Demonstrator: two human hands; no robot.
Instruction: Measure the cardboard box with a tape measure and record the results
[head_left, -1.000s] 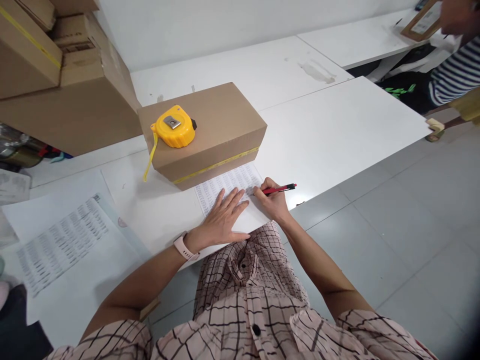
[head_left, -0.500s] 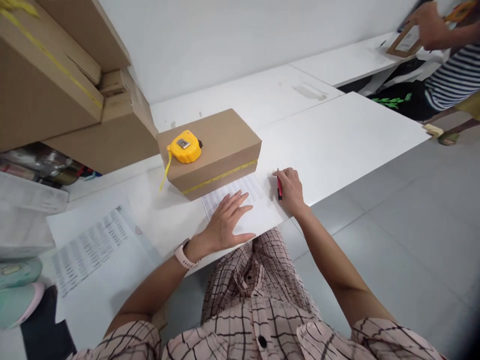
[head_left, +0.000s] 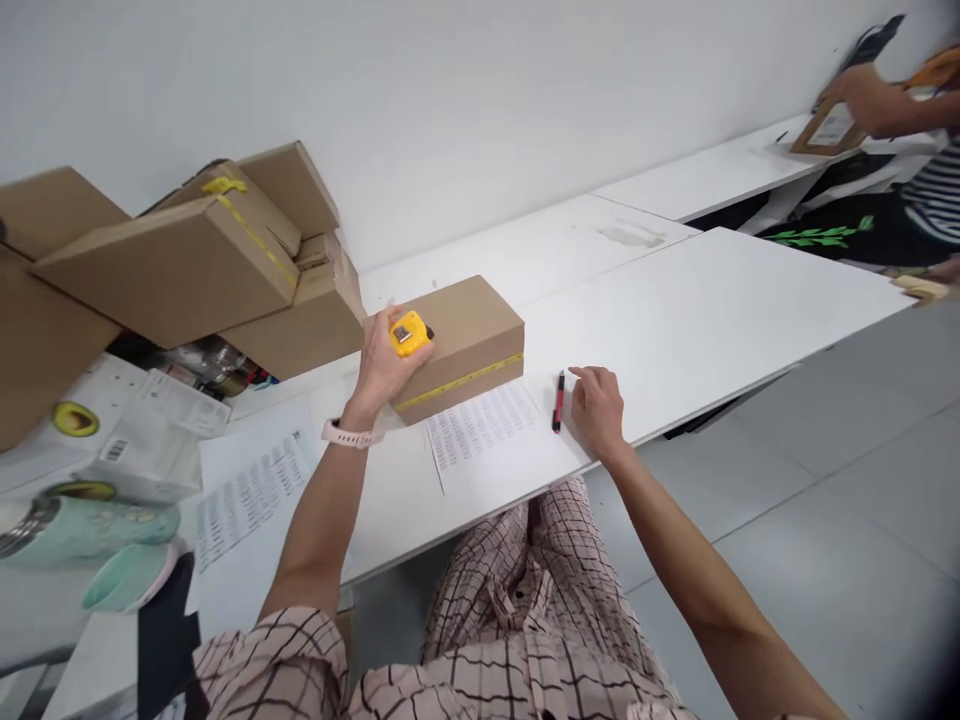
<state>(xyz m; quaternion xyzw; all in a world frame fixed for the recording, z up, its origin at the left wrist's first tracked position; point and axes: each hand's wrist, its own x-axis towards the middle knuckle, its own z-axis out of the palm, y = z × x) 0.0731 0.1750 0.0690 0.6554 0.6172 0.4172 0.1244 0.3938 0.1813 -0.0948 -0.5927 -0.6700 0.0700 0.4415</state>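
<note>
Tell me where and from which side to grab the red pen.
Pinch the red pen at mid-barrel, from above: it lies flat on the table, lengthwise away from you, both long sides free. The right hand is right beside it; the left hand holds the tape measure.

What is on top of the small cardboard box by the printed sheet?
A yellow tape measure, gripped by the left hand at the left end of the box. The hand covers that corner and the measure's underside.
</note>
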